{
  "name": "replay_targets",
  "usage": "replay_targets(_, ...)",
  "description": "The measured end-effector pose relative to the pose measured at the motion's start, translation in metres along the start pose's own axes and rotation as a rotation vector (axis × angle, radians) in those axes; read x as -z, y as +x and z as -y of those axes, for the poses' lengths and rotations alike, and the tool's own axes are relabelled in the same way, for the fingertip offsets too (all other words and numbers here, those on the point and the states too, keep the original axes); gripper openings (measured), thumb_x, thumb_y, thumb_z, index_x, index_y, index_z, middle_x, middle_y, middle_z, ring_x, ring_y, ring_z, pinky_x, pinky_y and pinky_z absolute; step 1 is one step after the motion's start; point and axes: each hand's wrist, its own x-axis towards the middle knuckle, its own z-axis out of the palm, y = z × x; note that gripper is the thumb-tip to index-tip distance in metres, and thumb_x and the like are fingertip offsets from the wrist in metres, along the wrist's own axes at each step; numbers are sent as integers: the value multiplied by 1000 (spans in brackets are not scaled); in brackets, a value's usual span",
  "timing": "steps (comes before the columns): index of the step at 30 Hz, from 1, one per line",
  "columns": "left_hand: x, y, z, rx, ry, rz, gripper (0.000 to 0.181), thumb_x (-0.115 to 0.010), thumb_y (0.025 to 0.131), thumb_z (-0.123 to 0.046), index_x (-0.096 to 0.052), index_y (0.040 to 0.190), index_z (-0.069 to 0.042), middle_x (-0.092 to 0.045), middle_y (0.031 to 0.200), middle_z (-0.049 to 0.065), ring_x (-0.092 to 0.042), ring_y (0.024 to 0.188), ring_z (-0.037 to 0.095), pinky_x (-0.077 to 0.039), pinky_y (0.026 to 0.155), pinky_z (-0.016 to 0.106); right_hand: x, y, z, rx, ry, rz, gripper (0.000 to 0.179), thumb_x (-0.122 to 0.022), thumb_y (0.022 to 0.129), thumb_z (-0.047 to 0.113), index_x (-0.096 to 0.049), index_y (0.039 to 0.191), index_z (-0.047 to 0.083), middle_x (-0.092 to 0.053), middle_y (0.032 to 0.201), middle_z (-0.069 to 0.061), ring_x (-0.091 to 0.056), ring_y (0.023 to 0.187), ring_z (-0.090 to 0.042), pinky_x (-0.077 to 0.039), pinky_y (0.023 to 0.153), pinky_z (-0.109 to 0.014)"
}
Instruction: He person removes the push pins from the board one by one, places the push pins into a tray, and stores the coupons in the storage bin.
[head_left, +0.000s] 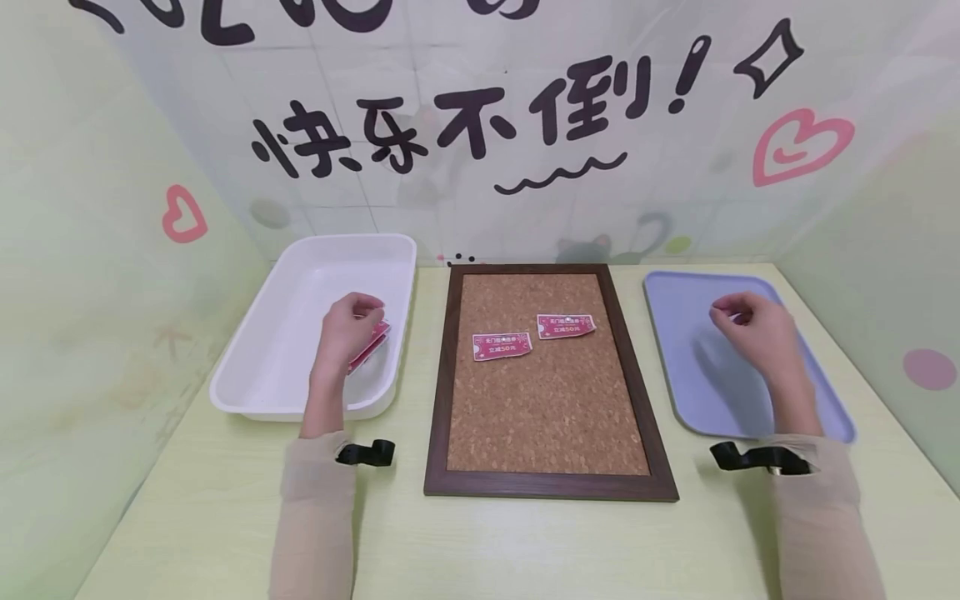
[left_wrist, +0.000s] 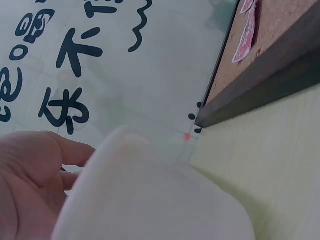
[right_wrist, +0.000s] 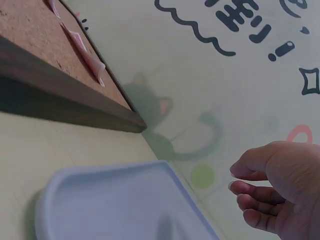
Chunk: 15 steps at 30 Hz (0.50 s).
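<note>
My left hand (head_left: 348, 329) is over the white plastic bin (head_left: 243, 367), with its fingers loosely bent. Beside its palm lie several pink paper coupons (head_left: 369, 348), partly covered by the hand. In the left wrist view the bin's wall (left_wrist: 150, 200) hides the fingertips. My right hand (head_left: 757, 329) hovers above the blue tray (head_left: 686, 367), casting a shadow on it. Its fingers curl loosely, and in the right wrist view a small gap shows between thumb and index fingertip (right_wrist: 240, 186), with nothing visible there. Two pink coupons, one left (head_left: 502, 347) and one right (head_left: 566, 326), are on the corkboard (head_left: 543, 417).
The dark wooden frame (head_left: 551, 485) of the corkboard lies between the bin and the tray on a pale wood-grain table (head_left: 525, 550). Behind stands a wall sheet (head_left: 465, 217) with black lettering. Each wrist wears a black strap (head_left: 367, 453).
</note>
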Motion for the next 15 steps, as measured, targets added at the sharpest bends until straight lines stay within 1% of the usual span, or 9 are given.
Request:
replay_targets(3, -7, -1, -9, -49, -32, 8, 27, -56, 99, -11, -63, 120, 5, -62, 108, 18, -62, 101, 31, -54, 83, 33, -5, 2, 15, 42, 17, 5, 24, -66, 96, 18, -70, 107, -3, -69, 93, -15, -46, 72, 12, -39, 66, -14)
replay_targets(4, -9, -2, -12, -63, -41, 13, 27, -56, 99, -11, -63, 119, 5, -63, 108, 18, -62, 100, 30, -54, 83, 33, -7, 2, 20, 56, 25, 5, 24, -66, 96, 17, -70, 107, -4, -69, 95, -19, -46, 73, 12, -39, 67, -14)
replay_targets(5, -10, -2, -15, -81, -31, 14, 26, -57, 99, -11, -63, 118, 5, -63, 108, 18, -61, 100, 28, -52, 83, 30, -8, 2, 25, 67, 26, 6, 24, -66, 96, 17, -70, 107, -3, -69, 96, -20, -46, 73, 12, -39, 67, -14)
replay_targets(7, -14, -4, -20, -103, -41, 30, 25, -57, 99, -10, -63, 117, 5, -64, 108, 18, -60, 99, 26, -49, 84, 29, -13, 4, 35, 88, 50, 14, 23, -66, 96, 17, -70, 108, -3, -69, 97, -22, -47, 74, 11, -39, 69, -13)
replay_targets(9, -16, -5, -23, -115, -65, 58, 24, -58, 99, -10, -63, 118, 6, -63, 108, 18, -60, 99, 26, -45, 83, 27, -17, 5, 45, 111, 74, 23, 23, -66, 96, 16, -70, 108, -3, -69, 96, -21, -48, 75, 10, -40, 69, -12)
replay_targets(12, -21, -7, -26, -124, -120, 119, 24, -57, 100, -8, -62, 118, 7, -63, 106, 17, -61, 96, 25, -47, 81, 27, -26, 6, 62, 152, 111, 42, 22, -66, 97, 15, -69, 107, -4, -69, 95, -20, -51, 77, 8, -41, 70, -11)
replay_targets(15, -25, -8, -28, -136, -153, 172, 24, -57, 100, -7, -62, 119, 8, -63, 105, 17, -62, 94, 26, -50, 82, 30, -36, 7, 77, 194, 139, 62, 19, -66, 97, 13, -69, 106, -4, -69, 94, -19, -53, 77, 4, -42, 70, -11)
